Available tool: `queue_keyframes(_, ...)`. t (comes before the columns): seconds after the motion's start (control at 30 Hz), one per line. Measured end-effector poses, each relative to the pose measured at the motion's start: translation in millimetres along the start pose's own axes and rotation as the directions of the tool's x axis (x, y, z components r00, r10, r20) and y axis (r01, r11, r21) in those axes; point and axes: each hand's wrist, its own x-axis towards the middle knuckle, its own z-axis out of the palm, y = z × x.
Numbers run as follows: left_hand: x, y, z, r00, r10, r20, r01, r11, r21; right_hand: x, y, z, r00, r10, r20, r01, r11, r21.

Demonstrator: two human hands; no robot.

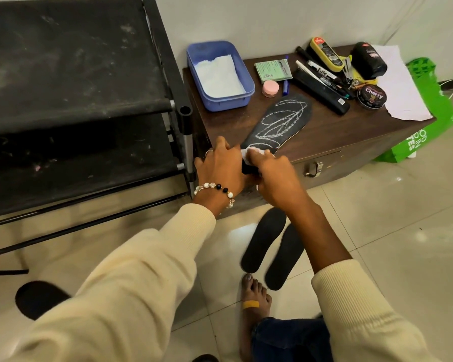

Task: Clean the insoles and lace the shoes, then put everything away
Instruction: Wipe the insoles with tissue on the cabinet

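Left hand (220, 163) pins the chalk-scribbled insole's (280, 121) heel on the cabinet top (324, 131), steadying it while right hand (275, 176) presses a white wipe (254, 152) there.

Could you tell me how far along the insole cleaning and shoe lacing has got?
Early on. The chalk-marked insole on the cabinet is being wiped: the right hand presses a white wipe on its heel while the left hand steadies it. Two insoles wait on the floor; no shoes visible.
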Motion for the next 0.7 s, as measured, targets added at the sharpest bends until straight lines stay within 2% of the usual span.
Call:
queue_keyframes(0.07, -1, 0, 0, 1.000, 0.004, -0.002, -0.004, 1.000, -0.009, 3, 0, 2, 0.998, -0.053, 0.015, 0.054, 0.999, 0.000)
queue_keyframes(0.2, 1, 4, 1, 1.000, -0.003, 0.015, 0.003, 1.000, 0.016, 3, 8, 1, 0.995, 0.088, -0.038, -0.089, 0.996, -0.013)
queue_keyframes(0.27, 1, 3, 0, 1.000, 0.000, 0.019, 0.000, 1.000, 0.009, 3, 1, 1, 0.994, 0.100, -0.035, -0.102, 0.994, -0.040)
queue_keyframes(0.37, 2, -2, -1, 1.000, 0.024, 0.001, -0.023, 1.000, -0.016, 5, -9, 2, 0.997, -0.075, -0.011, 0.074, 0.996, -0.042)
queue_keyframes(0.43, 4, -5, -1, 1.000, 0.027, -0.003, -0.027, 0.998, -0.048, 6, -7, 2, 0.993, -0.120, 0.016, 0.120, 0.993, -0.013)
queue_keyframes(0.53, 5, -5, -1, 1.000, 0.007, 0.001, -0.007, 0.995, -0.095, 9, 1, 6, 0.999, 0.030, 0.015, -0.031, 0.999, 0.013)
queue_keyframes(0.6, 6, -6, 0, 1.000, -0.003, -0.004, 0.002, 0.993, -0.115, 11, -1, 8, 0.997, 0.071, -0.011, -0.072, 0.996, -0.058)
queue_keyframes(0.7, 9, -8, 1, 0.999, -0.009, -0.033, 0.006, 0.994, -0.110, 17, -13, 7, 0.997, -0.075, -0.015, 0.072, 0.990, -0.120)
